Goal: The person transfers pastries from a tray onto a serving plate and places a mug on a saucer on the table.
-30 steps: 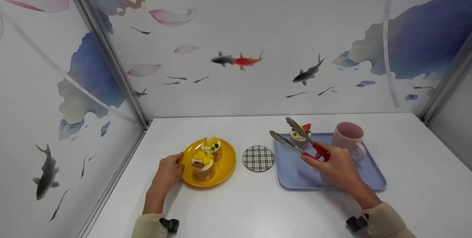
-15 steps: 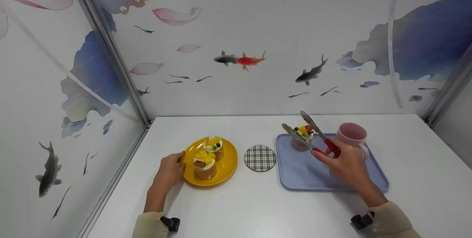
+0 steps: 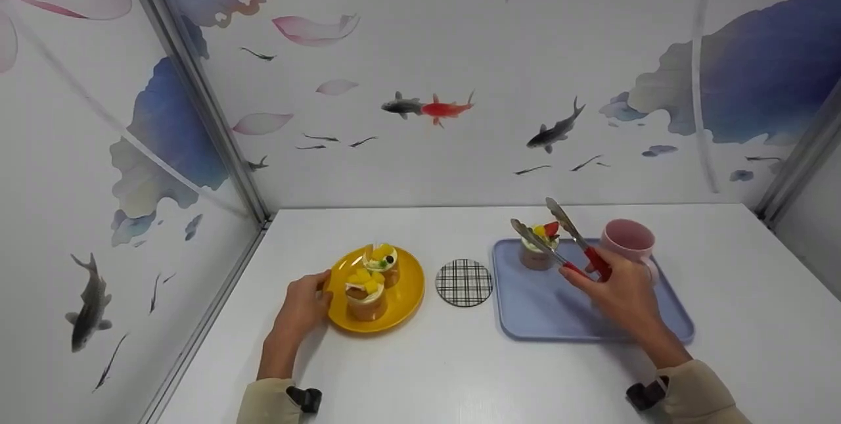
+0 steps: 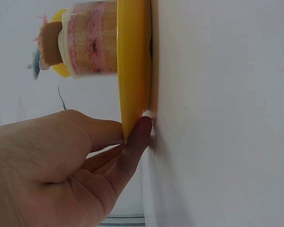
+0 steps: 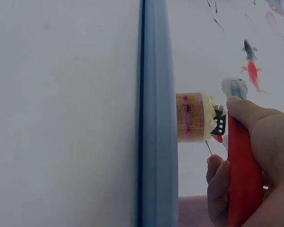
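Observation:
In the head view, my left hand (image 3: 303, 306) pinches the left rim of a yellow plate (image 3: 409, 296), thumb above and fingers below in the left wrist view. Two fruit-topped cake cups, a nearer one (image 3: 365, 306) and a farther one (image 3: 389, 273), stand on it. My right hand (image 3: 621, 289) grips red-handled metal tongs (image 3: 570, 227), their arms spread. The tong tips overlap the top of a third cake cup (image 3: 535, 258), which stands upright at the far left of a blue tray (image 3: 539, 322). Layered cake and a strawberry topping show in the right wrist view.
A pink mug (image 3: 627, 240) stands at the tray's far right, partly behind my right hand. Between plate and tray lies a round plaid coaster (image 3: 464, 282). White panels painted with fish and petals (image 3: 440, 108) rise behind and at the left of the white table (image 3: 420, 371).
My right hand has carried the spread tongs to the right, from left of the third cake cup to over its top. My left hand stays on the plate's rim. The view has shifted slightly.

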`<action>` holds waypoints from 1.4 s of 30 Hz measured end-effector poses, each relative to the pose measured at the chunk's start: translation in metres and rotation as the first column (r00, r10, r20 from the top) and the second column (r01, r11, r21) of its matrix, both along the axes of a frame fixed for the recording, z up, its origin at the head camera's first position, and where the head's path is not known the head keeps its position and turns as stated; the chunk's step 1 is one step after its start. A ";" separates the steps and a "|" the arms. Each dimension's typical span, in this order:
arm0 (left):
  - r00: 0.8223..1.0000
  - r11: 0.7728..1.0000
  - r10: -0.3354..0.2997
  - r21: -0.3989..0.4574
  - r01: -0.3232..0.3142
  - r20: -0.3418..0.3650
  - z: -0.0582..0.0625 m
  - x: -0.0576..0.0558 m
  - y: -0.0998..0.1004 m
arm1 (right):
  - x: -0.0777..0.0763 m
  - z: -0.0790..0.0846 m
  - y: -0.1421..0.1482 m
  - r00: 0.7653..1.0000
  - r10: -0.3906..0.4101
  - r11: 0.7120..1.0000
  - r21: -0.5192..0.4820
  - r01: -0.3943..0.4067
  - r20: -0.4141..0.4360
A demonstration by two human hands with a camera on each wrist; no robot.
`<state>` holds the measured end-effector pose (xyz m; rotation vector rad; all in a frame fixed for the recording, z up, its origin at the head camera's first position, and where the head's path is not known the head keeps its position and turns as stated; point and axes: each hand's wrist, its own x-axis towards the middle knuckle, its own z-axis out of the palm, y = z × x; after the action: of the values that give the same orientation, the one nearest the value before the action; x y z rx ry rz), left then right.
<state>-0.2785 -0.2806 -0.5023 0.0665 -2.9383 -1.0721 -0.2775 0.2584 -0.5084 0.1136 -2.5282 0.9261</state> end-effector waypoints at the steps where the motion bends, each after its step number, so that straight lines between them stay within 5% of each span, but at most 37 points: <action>1: 1.000 1.000 0.000 0.000 0.000 -0.002 0.001 0.000 0.000 | 0.000 0.000 0.000 1.000 0.001 1.000 -0.002 -0.001 0.005; 20: 1.000 0.999 -0.002 -0.042 0.001 -0.007 -0.001 -0.001 -0.002 | -0.004 -0.005 0.005 0.979 0.065 0.998 -0.006 -0.065 0.192; 42: 1.000 1.000 -0.003 -0.029 0.002 -0.008 -0.001 0.001 -0.001 | -0.006 -0.012 0.009 0.961 0.104 0.994 -0.001 -0.108 0.257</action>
<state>-0.2780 -0.2816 -0.5037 0.0583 -2.9474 -1.0268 -0.2838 0.2671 -0.5203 0.1432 -2.7904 1.0236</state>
